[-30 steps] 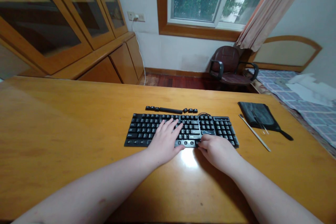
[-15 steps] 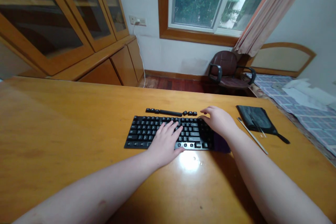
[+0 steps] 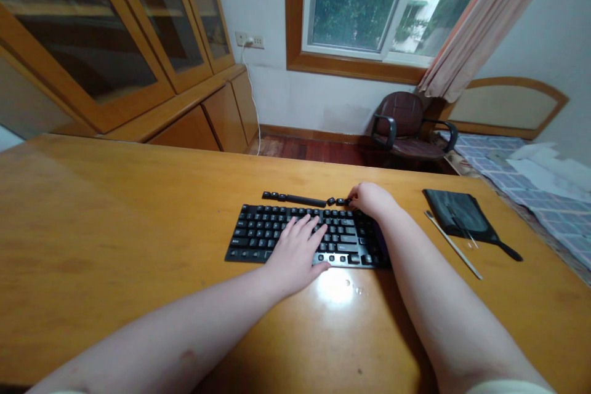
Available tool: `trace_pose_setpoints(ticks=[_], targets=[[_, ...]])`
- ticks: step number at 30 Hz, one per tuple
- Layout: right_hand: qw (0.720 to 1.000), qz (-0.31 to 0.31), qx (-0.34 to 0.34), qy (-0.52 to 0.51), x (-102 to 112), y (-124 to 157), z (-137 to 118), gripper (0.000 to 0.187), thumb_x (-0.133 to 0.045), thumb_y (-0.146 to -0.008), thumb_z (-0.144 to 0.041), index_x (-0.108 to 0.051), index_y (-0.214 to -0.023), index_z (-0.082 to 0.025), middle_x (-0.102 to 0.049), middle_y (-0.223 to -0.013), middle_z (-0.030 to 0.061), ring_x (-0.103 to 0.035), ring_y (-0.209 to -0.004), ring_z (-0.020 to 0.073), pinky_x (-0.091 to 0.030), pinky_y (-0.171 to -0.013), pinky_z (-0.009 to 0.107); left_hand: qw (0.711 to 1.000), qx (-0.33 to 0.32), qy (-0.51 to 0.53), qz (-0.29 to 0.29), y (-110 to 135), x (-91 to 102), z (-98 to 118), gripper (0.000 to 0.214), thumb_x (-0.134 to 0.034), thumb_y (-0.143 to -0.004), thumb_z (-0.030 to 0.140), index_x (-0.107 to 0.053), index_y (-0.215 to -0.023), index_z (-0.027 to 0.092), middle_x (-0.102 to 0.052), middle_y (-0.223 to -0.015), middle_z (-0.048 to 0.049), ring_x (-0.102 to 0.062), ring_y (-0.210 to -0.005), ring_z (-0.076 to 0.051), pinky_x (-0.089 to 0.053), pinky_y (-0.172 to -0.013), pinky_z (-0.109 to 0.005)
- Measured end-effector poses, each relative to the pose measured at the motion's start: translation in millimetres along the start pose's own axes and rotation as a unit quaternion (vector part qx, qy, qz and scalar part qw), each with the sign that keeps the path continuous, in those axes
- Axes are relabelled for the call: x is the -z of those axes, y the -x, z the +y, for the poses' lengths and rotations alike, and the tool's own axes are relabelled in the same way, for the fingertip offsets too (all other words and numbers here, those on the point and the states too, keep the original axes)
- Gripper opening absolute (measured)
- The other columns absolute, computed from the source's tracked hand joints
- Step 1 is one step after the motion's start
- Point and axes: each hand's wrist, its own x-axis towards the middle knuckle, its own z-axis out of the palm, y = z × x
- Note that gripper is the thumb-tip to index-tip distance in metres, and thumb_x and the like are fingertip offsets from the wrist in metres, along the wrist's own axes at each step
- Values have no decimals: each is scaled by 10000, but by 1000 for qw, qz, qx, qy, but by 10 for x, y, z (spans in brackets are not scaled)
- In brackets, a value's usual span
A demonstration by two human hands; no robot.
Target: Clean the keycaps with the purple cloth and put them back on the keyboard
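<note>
A black keyboard (image 3: 252,234) lies on the wooden desk, its bottom row lacking several keycaps and showing bare switches. My left hand (image 3: 295,252) rests flat on it with fingers spread. Beyond its far edge, loose keycaps (image 3: 274,196) and a long space bar (image 3: 305,201) form a row. At the right end of that row, my right hand (image 3: 372,200) pinches the last small keycap (image 3: 348,202), which its fingers partly cover. My right forearm hides part of the keyboard's right end and a dark purple item there.
Right of the keyboard lie a thin pale stick-like brush (image 3: 455,246) and a black pouch (image 3: 462,212) with tweezers (image 3: 464,231) on it. Past the desk (image 3: 115,228) stand a glass-door cabinet (image 3: 184,83), an armchair (image 3: 401,123) and a bed (image 3: 521,181).
My right hand has moved left and closed its fingers on the rightmost loose keycap. My left hand stays on the keyboard. The whole view has shifted slightly.
</note>
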Motion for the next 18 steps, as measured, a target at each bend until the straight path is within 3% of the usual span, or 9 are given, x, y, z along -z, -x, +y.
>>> trace_pose_setpoints(ticks=[3, 6, 9, 11, 13, 15, 18], targets=[[999, 38, -9, 1, 124, 154, -54, 188, -623, -774, -268, -740, -908, -206, -687, -953, 102, -642, -844, 224, -465, -701, 284, 999, 13, 41, 17, -2, 31, 11, 688, -620, -770, 455, -402, -1363, 184, -383, -1449, -144, -278, -1364, -321, -182, -1123, -540], [988, 121, 56, -78, 233, 443, -237, 182, -618, -803, -297, -726, -921, -209, -666, -952, 79, -629, -837, 197, -466, -735, 277, 977, 40, 190, 88, -13, 53, 1, 540, -505, -867, 355, -370, -1364, 191, -472, -1371, -142, -408, -1284, -273, -334, -1055, -490], [949, 164, 156, -220, 222, 751, -531, 155, -635, -809, -302, -711, -915, -218, -652, -900, 39, -612, -781, 150, -477, -731, 256, 891, 92, 422, 142, -38, 50, -28, 354, -408, -922, 348, -462, -1227, 177, -618, -1089, -120, -620, -932, -194, -510, -755, -335], [921, 181, 196, -284, 152, 891, -719, 139, -648, -801, -279, -706, -913, -223, -638, -873, 31, -602, -773, 145, -484, -716, 260, 816, 128, 544, 145, -53, 48, -47, 322, -402, -921, 428, -509, -1071, 164, -624, -824, -54, -604, -674, -137, -455, -540, -236], [901, 192, 214, -325, 74, 959, -847, 136, -659, -790, -253, -704, -916, -228, -629, -870, 31, -597, -786, 147, -490, -715, 268, 764, 148, 612, 142, -55, 54, -58, 346, -420, -898, 500, -509, -953, 170, -563, -663, 3, -542, -563, -112, -388, -463, -201], [892, 192, 221, -345, 18, 972, -900, 140, -664, -785, -238, -706, -918, -228, -624, -864, 30, -595, -792, 149, -492, -722, 274, 745, 144, 637, 133, -46, 66, -65, 364, -452, -873, 534, -508, -894, 174, -538, -620, 19, -516, -544, -106, -386, -472, -203], [894, 181, 221, -346, -3, 955, -881, 135, -667, -780, -231, -713, -906, -215, -621, -854, 33, -596, -799, 151, -491, -732, 274, 748, 121, 644, 102, -26, 74, -76, 368, -494, -853, 537, -515, -860, 170, -545, -632, 14, -501, -549, -102, -396, -504, -213]])
